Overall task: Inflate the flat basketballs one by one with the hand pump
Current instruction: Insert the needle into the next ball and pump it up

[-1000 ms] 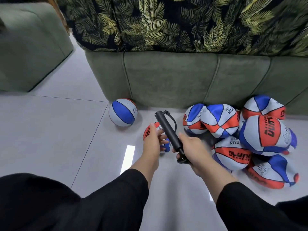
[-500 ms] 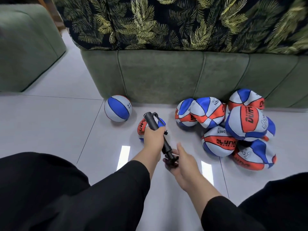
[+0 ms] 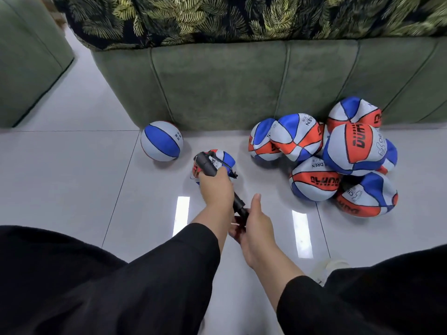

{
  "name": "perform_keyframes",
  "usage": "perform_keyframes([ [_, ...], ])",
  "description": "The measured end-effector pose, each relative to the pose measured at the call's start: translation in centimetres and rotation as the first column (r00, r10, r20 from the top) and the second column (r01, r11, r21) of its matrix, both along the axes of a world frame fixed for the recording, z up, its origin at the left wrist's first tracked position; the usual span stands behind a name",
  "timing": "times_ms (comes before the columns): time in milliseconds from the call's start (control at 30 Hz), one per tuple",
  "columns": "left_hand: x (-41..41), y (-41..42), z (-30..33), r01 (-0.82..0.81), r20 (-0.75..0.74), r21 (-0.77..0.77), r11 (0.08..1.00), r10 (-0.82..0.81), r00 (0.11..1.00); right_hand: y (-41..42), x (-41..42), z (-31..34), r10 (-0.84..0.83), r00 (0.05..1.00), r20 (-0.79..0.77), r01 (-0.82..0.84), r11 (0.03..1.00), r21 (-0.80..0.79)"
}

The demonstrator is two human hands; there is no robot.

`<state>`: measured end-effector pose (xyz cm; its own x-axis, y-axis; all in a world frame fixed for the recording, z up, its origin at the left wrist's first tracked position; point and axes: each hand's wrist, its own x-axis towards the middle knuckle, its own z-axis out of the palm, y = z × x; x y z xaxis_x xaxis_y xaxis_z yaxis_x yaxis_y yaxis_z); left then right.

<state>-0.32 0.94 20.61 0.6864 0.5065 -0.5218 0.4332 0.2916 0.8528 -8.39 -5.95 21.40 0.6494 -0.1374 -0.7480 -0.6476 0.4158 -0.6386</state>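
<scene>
My left hand grips the barrel of the black hand pump, which slants from upper left to lower right. My right hand holds the pump's lower end, thumb raised. Behind the pump lies a small flat red, white and blue basketball on the floor, partly hidden by my left hand. A round, inflated basketball sits to its left by the sofa. A pile of several crumpled flat basketballs lies to the right against the sofa base.
A green sofa with a leaf-print cover runs across the back. Another green seat stands at the far left. The floor is glossy white tile. My black-clad knees fill the bottom corners, and a white shoe shows at lower right.
My left hand left the flat ball and took hold of the pump barrel. My right hand slid down to the pump's lower end. The view has drifted slightly.
</scene>
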Motion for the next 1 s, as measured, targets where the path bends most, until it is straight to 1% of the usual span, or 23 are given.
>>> perform_keyframes([
  [67, 0.0, -0.2, 0.0, -0.006, 0.02, -0.002, 1.0, 0.006, 1.0, 0.5, 0.0, -0.2, 0.009, 1.0, 0.013, -0.008, 0.997, -0.08],
  [133, -0.1, 0.1, 0.1, -0.025, 0.024, -0.051, 0.998, 0.026, 0.999, 0.8, 0.2, -0.3, 0.052, 0.998, 0.041, -0.041, 0.97, -0.239],
  [233, 0.1, 1.2, 0.2, -0.085, -0.001, -0.15, 0.985, 0.085, 0.996, 0.6, 0.2, -0.6, 0.214, 0.968, 0.129, -0.124, 0.859, -0.497],
  [300, 0.5, 2.0, 0.1, -0.103, -0.036, -0.202, 0.974, 0.098, 0.995, 0.1, -0.5, -0.8, 0.3, 0.939, 0.171, -0.143, 0.788, -0.598],
  [400, 0.7, 2.2, 0.3, -0.077, -0.053, -0.202, 0.976, 0.067, 0.996, -0.3, -1.2, -1.0, 0.352, 0.917, 0.188, -0.156, 0.751, -0.642],
  [567, -1.1, -0.4, 0.7, -0.063, -0.042, -0.176, 0.982, 0.057, 0.997, -0.4, -0.9, -0.9, 0.32, 0.934, 0.159, -0.136, 0.73, -0.67],
  [700, -1.5, -1.0, 0.8, -0.104, -0.043, -0.149, 0.983, 0.098, 0.994, -0.8, -0.1, -0.9, 0.304, 0.941, 0.15, -0.128, 0.727, -0.674],
  [867, -0.5, -0.4, 0.9, -0.095, -0.021, -0.156, 0.983, 0.093, 0.995, -0.6, -0.4, -1.4, 0.329, 0.932, 0.151, -0.149, 0.728, -0.669],
  [1000, 0.7, 0.9, 0.5, -0.157, -0.016, -0.155, 0.975, 0.156, 0.988, -1.3, -1.3, -2.1, 0.29, 0.944, 0.155, -0.12, 0.744, -0.658],
])
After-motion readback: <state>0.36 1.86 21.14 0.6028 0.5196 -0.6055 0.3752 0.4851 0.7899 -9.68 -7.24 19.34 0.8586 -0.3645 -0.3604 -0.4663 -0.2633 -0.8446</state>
